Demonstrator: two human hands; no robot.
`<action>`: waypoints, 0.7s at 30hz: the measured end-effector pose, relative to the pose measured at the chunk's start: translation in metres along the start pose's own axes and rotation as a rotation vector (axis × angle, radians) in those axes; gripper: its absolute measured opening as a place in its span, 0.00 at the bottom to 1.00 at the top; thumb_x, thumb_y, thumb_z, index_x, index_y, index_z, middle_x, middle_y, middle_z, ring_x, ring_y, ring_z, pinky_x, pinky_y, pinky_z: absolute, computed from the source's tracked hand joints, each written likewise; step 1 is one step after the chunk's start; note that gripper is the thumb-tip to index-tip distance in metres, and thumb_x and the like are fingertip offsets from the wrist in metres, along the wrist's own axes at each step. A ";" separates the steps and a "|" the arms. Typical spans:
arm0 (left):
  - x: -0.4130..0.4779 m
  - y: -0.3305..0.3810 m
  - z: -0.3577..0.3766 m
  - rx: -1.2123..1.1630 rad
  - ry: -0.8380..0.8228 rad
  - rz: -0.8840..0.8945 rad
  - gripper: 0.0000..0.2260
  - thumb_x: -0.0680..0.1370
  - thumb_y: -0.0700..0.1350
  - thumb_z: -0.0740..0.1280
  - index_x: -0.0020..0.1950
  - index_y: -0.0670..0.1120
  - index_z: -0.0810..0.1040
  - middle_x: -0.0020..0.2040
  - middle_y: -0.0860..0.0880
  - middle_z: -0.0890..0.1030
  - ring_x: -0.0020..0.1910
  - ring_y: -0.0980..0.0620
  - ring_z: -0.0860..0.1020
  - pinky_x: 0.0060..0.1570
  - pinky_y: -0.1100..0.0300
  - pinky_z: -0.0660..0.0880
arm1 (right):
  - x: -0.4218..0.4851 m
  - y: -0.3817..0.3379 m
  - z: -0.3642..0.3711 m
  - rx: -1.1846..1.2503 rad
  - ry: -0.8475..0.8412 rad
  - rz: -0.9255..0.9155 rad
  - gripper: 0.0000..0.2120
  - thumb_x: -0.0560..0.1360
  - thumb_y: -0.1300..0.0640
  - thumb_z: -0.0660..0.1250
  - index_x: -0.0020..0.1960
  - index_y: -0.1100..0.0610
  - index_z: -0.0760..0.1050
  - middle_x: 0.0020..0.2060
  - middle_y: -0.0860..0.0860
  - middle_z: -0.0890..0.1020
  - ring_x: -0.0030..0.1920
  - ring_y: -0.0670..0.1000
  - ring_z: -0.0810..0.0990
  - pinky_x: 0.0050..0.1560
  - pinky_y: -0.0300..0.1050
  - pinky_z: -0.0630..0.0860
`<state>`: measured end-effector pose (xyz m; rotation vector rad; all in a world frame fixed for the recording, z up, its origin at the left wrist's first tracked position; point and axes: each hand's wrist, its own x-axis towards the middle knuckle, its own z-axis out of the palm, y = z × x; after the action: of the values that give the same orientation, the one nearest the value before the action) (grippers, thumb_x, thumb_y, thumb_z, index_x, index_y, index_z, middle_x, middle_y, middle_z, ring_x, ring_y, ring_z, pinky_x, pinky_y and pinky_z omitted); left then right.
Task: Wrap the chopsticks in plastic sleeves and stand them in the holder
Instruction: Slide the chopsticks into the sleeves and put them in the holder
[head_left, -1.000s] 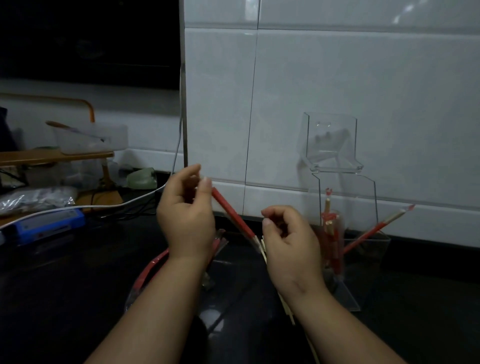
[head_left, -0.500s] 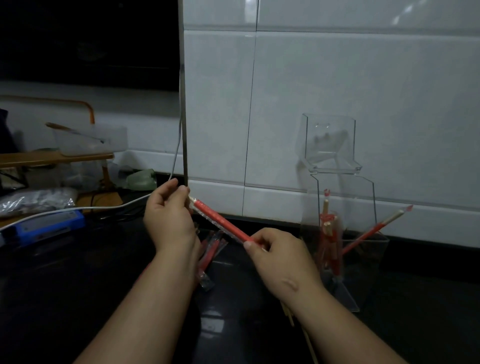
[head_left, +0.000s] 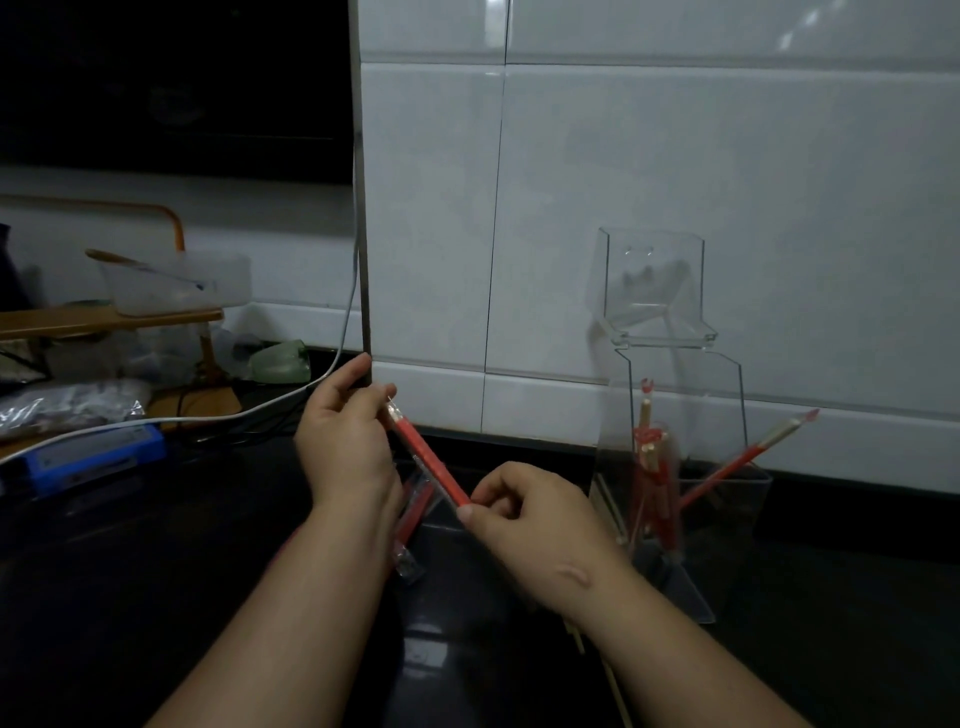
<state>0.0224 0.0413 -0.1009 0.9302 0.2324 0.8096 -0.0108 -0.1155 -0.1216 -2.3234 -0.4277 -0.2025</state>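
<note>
My left hand (head_left: 345, 441) and right hand (head_left: 524, 519) pinch the sleeved chopsticks (head_left: 426, 457) by the ends; wrapping seems done, holder (head_left: 685, 374) next.

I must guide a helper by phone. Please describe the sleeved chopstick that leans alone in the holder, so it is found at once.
Find the white tiled wall; at its foot, on the dark counter, stands a clear plastic holder. In it one red-sleeved chopstick leans far right, tip past the rim; the others stand nearly upright together.
</note>
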 end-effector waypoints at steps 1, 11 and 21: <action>0.000 -0.001 0.001 -0.003 -0.025 -0.002 0.15 0.76 0.32 0.67 0.52 0.52 0.82 0.50 0.44 0.82 0.45 0.51 0.79 0.39 0.63 0.75 | 0.000 0.000 0.001 0.009 -0.006 -0.011 0.06 0.73 0.43 0.70 0.44 0.44 0.77 0.37 0.43 0.78 0.40 0.42 0.77 0.44 0.41 0.76; 0.003 -0.006 -0.001 -0.041 -0.099 -0.018 0.18 0.75 0.32 0.69 0.62 0.47 0.77 0.34 0.51 0.80 0.33 0.56 0.75 0.35 0.60 0.73 | 0.001 -0.001 -0.003 -0.031 -0.053 -0.062 0.05 0.74 0.45 0.69 0.41 0.44 0.77 0.34 0.45 0.78 0.38 0.43 0.76 0.41 0.39 0.73; 0.003 -0.009 0.001 -0.055 -0.140 -0.091 0.15 0.79 0.32 0.65 0.59 0.50 0.77 0.38 0.48 0.79 0.35 0.54 0.75 0.39 0.59 0.73 | -0.004 -0.007 -0.003 0.036 0.007 -0.071 0.06 0.76 0.48 0.68 0.40 0.42 0.76 0.37 0.43 0.79 0.40 0.42 0.77 0.43 0.40 0.76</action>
<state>0.0297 0.0402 -0.1070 0.9139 0.1294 0.6613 -0.0171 -0.1140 -0.1155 -2.2735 -0.5074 -0.2351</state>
